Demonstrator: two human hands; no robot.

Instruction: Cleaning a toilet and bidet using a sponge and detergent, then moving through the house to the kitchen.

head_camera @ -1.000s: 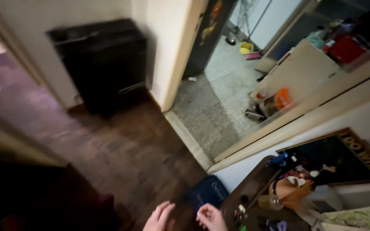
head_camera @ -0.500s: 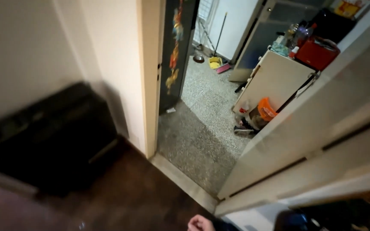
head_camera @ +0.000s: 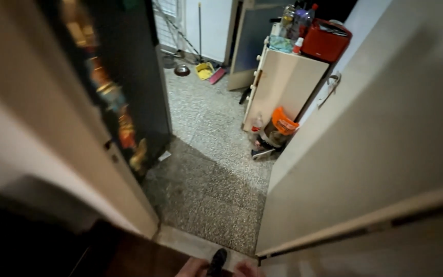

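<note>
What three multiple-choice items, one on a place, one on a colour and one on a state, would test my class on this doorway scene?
1. Where does the red box sit?
A. on top of the pale cabinet
B. on the speckled floor
C. in the hands

2. What colour is the tub at the cabinet's foot?
A. blue
B. orange
C. white

3. How does the pale door stand?
A. shut
B. open
C. off its hinges, lying flat

Key: 1 A, the box rests on the cabinet's top. 2 B, the tub is plainly orange. 3 B, the floor beyond shows through the gap beside it.
</note>
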